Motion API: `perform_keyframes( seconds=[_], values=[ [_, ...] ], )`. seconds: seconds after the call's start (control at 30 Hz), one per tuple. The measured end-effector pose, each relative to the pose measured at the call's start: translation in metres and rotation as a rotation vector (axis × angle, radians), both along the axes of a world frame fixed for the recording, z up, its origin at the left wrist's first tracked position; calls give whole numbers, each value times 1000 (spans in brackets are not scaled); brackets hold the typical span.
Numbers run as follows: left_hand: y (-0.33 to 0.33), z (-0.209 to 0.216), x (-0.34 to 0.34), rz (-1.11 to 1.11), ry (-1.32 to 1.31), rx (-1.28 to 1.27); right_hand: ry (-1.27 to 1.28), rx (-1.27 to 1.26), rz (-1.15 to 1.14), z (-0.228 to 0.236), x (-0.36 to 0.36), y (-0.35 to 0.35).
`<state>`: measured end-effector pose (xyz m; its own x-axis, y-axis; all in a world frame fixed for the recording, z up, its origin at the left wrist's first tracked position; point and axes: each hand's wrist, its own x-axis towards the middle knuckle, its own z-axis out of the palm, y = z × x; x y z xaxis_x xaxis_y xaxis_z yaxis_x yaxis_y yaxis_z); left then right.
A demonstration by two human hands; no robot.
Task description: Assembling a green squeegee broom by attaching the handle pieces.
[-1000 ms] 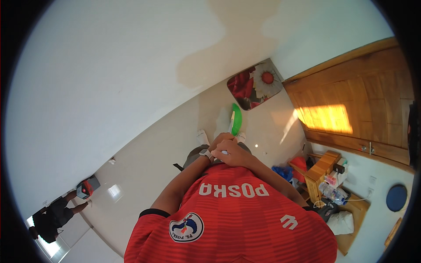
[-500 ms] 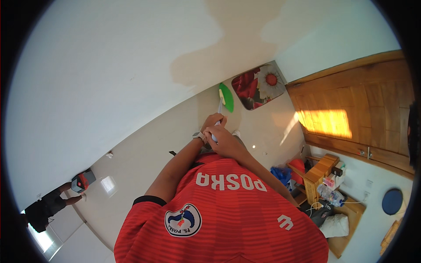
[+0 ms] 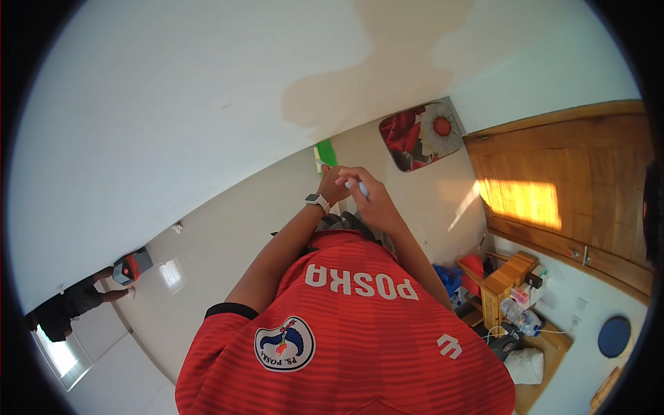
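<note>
broom handle [image 3: 363,189] in loosely curled right grip [image 3: 372,198] and, nearer bristles [image 3: 327,151], left grip [image 3: 333,182]

Room bright. From where I stood, a soft head-and-shoulders shadow [image 3: 387,76] lay on the pale wall [image 3: 173,124]; low warm sun burned a yellow patch [image 3: 522,202] onto the wooden door [image 3: 595,166]. White glare [image 3: 171,274] marked the glossy floor [image 3: 238,221]. Window [image 3: 59,358] blown out. Straight edges bowed; rim fell to black.

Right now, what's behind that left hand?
Beyond the left hand, part of a green broom head and pale floor show; the hand covers whatever lies directly behind it.
</note>
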<state>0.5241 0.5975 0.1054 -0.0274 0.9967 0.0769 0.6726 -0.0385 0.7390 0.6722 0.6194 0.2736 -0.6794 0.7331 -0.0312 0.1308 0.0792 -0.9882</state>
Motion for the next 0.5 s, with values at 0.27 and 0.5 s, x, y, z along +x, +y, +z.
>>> perform_keyframes(
  seconds=[0.27, 0.5],
  values=[
    [-11, -21, 7, 169, 174, -11, 31, -92, 20, -33, 6, 2],
    [3, 25, 31, 109, 51, -102, 9, -151, -142, 2, 26, 7]
  ],
)
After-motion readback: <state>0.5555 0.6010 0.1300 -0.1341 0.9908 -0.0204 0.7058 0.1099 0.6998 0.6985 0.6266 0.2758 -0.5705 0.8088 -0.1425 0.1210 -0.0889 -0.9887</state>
